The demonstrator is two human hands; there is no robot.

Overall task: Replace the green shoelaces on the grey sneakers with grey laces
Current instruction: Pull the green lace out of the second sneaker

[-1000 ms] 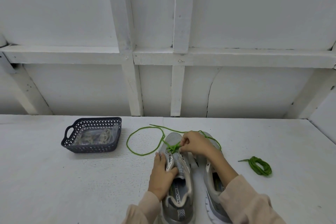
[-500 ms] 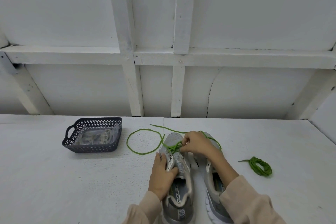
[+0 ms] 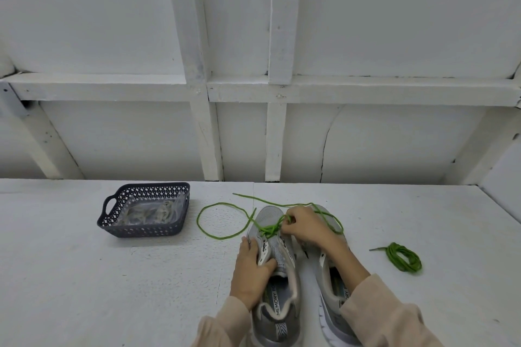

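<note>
Two grey sneakers stand side by side at the table's near edge, toes pointing away. My left hand (image 3: 252, 272) clamps the left side of the left sneaker (image 3: 277, 307). My right hand (image 3: 306, 224) pinches the green lace (image 3: 214, 235) at the lowest eyelets near that shoe's toe. The lace's loose ends loop out to the left and behind the shoes. The right sneaker (image 3: 334, 284) has no lace and lies partly under my right forearm. A coiled green lace (image 3: 403, 258) rests on the table to the right.
A dark perforated basket (image 3: 112, 222) with a clear bag of pale grey laces (image 3: 149, 213) sits left of the shoes. The white table (image 3: 84, 290) ends at a white framed wall behind.
The lace loop on the left has shrunk and drawn in toward the shoe. Both hands stay about where they were.
</note>
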